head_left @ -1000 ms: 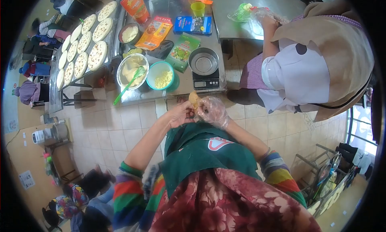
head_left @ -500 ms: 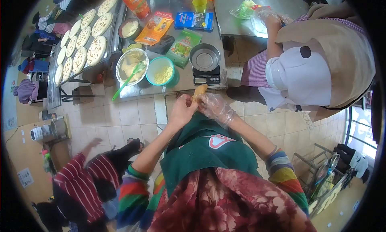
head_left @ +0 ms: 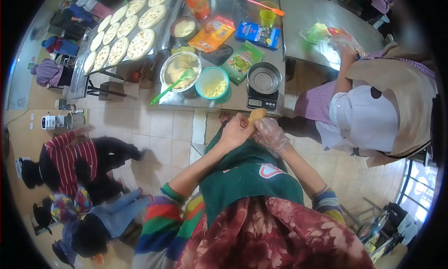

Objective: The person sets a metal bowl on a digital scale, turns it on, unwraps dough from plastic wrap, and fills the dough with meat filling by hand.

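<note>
Over our green apron point(head_left: 249, 182), our left hand point(head_left: 235, 131) is pinching the tan piece point(head_left: 257, 114) at its lower end, and our gloved right hand point(head_left: 270, 132) is grasping it from the other side. It is sticking up between both hands, near the table point(head_left: 175, 99). Beyond, the scale point(head_left: 262, 102) is carrying a metal pan point(head_left: 264, 78), while the tub point(head_left: 212, 83) and the bowl point(head_left: 181, 72) are standing to its left
</note>
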